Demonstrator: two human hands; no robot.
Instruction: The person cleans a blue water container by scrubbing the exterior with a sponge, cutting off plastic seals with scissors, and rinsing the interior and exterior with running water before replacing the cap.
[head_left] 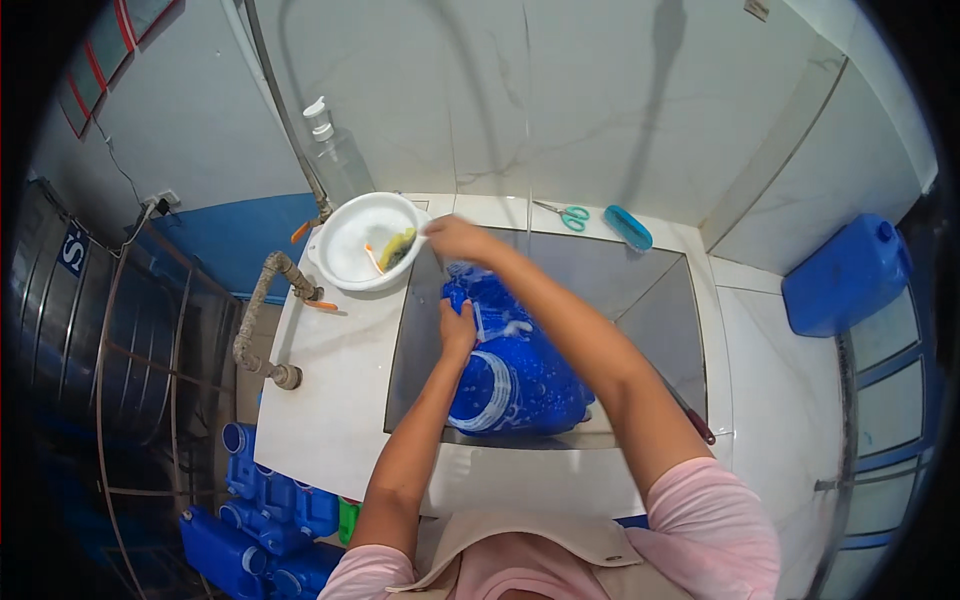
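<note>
1 pale mark on a dark patch is seen on the big dark tank point(65, 350) at the far left, and 1 small printed tag point(757, 9) is fixed high on the far wall, its print too small to be read.

At the middle of the scene, 1 blue jug point(545, 375) is held tilted in the grey sink point(650, 275). Its wide round mouth is turned toward the near left and ringed with white suds; its glossy, deep blue sides are streaked and dotted with foam.

The jug's handle is gripped by the left hand point(458, 325), with the fingers closed around it. The right hand point(460, 238) is blurred beside the right edge of the white basin point(322, 240); whether anything is held in it cannot be told. Inside the basin, 1 yellow sponge point(398, 246) is surrounded by suds.

Along the far edge of the sink, 1 pair of scissors point(573, 217) and 1 blue brush point(628, 228) are laid.
</note>
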